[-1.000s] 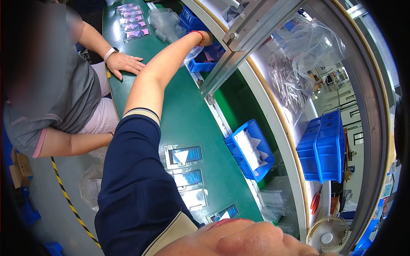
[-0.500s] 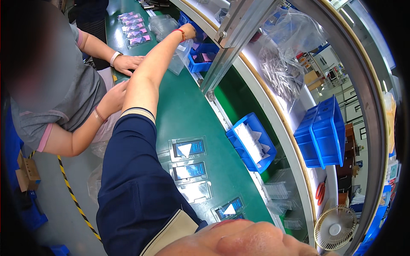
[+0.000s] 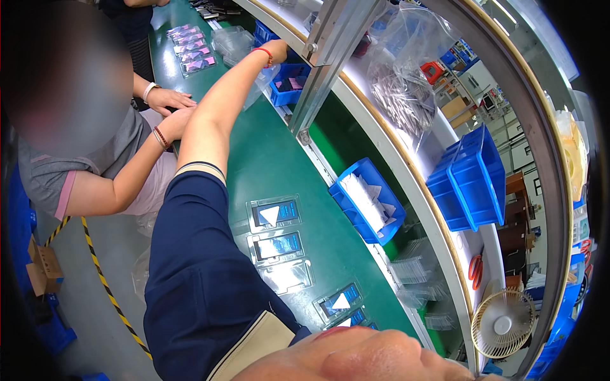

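Observation:
My left arm, in a navy sleeve, stretches to the far side of the green table [image 3: 267, 152]. At its end my left hand [image 3: 275, 48], below a red bracelet, hangs over a blue bin [image 3: 284, 96] of dark and pink pieces. Its fingers point down and away, so their grip is hidden. My right hand does not show. Clear plastic bags [image 3: 232, 43] lie beside the bin. Near the middle of the table, clear blister trays hold dark flat packs [image 3: 274, 214] with white triangular pieces. One clear tray [image 3: 286, 277] holds no dark pack.
A co-worker's hands [image 3: 170, 100] are close beside my forearm. Trays with pink pieces [image 3: 198, 65] form a row at the far left. A blue bin of white papers [image 3: 368, 203] stands at the right edge. A metal post [image 3: 330, 70], stacked blue bins [image 3: 469, 179] and a fan [image 3: 502, 324] stand further right.
The whole view has shifted slightly, with table and shelf items a little higher and further left. My left hand stays over the blue bin area. The co-worker's hands have moved slightly.

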Action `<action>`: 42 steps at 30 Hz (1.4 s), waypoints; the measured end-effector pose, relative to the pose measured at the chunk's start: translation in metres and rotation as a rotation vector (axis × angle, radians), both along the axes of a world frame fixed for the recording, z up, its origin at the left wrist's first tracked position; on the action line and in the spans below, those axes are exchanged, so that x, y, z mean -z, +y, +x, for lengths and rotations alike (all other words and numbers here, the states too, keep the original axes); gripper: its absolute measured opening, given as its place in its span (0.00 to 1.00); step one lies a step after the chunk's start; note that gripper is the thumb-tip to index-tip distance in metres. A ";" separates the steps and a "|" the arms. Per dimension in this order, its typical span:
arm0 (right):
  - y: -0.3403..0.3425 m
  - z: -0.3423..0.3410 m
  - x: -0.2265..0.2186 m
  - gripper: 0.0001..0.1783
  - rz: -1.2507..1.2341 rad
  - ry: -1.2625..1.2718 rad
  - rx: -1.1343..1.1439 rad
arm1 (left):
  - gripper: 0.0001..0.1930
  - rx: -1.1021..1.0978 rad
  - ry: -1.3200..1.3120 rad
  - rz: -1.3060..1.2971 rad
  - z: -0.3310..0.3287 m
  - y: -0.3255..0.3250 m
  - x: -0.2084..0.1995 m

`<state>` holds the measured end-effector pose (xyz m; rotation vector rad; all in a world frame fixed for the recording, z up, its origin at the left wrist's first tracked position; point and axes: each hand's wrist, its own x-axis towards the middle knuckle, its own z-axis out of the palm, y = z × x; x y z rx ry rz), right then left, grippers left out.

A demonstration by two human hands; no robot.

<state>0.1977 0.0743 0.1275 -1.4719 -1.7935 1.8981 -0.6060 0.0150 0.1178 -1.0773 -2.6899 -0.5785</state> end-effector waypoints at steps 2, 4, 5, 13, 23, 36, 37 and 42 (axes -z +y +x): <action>0.005 0.009 0.014 0.21 0.025 0.016 -0.035 | 0.15 -0.164 -0.063 0.140 0.001 -0.019 -0.006; 0.002 0.002 0.007 0.22 0.031 0.034 -0.054 | 0.13 -0.140 -0.098 0.050 0.000 -0.042 -0.020; 0.006 -0.005 0.004 0.19 0.012 0.085 -0.036 | 0.11 -0.162 -0.319 0.283 -0.007 -0.051 -0.019; -0.018 -0.086 -0.024 0.25 0.160 0.376 -0.466 | 0.11 0.116 -1.204 1.317 0.133 -0.102 -0.040; -0.084 -0.114 0.032 0.64 0.320 1.026 0.067 | 0.11 0.355 -1.431 1.282 0.582 -0.042 0.002; -0.164 0.173 0.141 0.12 0.320 0.677 1.300 | 0.15 1.422 -1.057 -0.054 0.765 -0.079 0.064; -0.166 0.192 0.165 0.11 0.221 0.674 1.395 | 0.13 1.430 -0.850 0.055 0.760 -0.077 0.068; -0.127 0.239 0.293 0.10 -0.149 0.583 1.559 | 0.07 1.381 -0.184 0.378 0.727 -0.085 0.078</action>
